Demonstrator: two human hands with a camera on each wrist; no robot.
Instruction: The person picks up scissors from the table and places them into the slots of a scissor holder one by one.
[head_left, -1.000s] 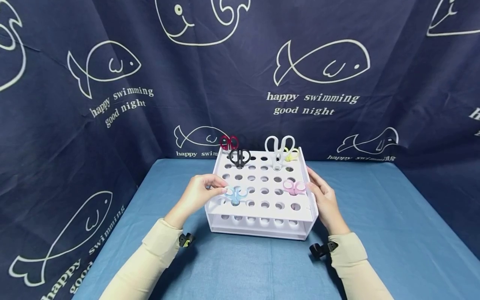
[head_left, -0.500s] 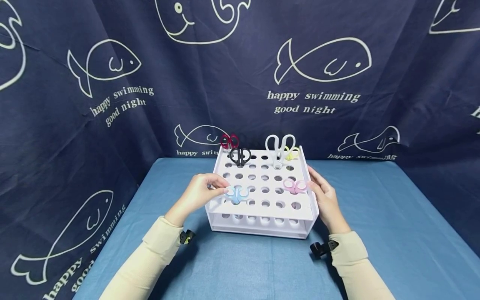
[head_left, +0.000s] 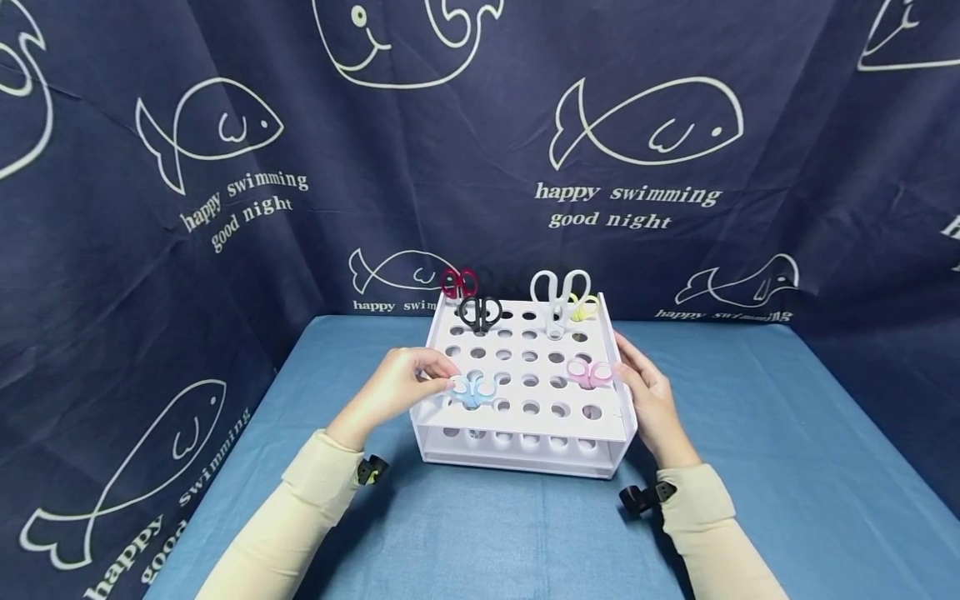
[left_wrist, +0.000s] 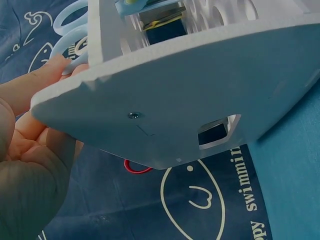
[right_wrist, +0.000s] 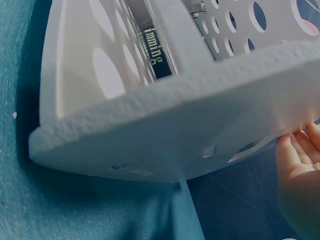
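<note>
In the head view my left hand (head_left: 401, 387) pinches one handle loop of the light blue scissors (head_left: 474, 390) between thumb and fingers. Those scissors stand in a hole near the front left of a white rack (head_left: 517, 458). The left wrist view shows the blue handle loops (left_wrist: 70, 45) beside the rack's side panel (left_wrist: 165, 100). My right hand (head_left: 652, 404) holds the rack's right side, thumb at the top edge, close to pink scissors (head_left: 588, 372). From the right wrist, fingers (right_wrist: 289, 150) lie against the outer panel (right_wrist: 165, 135).
Along the rack's back are red scissors (head_left: 458, 287), black scissors (head_left: 481, 321), large white scissors (head_left: 553, 315) and yellow scissors (head_left: 583, 312). The rack stands on a blue-covered table (head_left: 517, 542). A dark fish-print curtain (head_left: 450, 183) hangs close behind it.
The blue scissors' handles shift very slightly in my left hand. My right hand and the rack stay nearly where they were.
</note>
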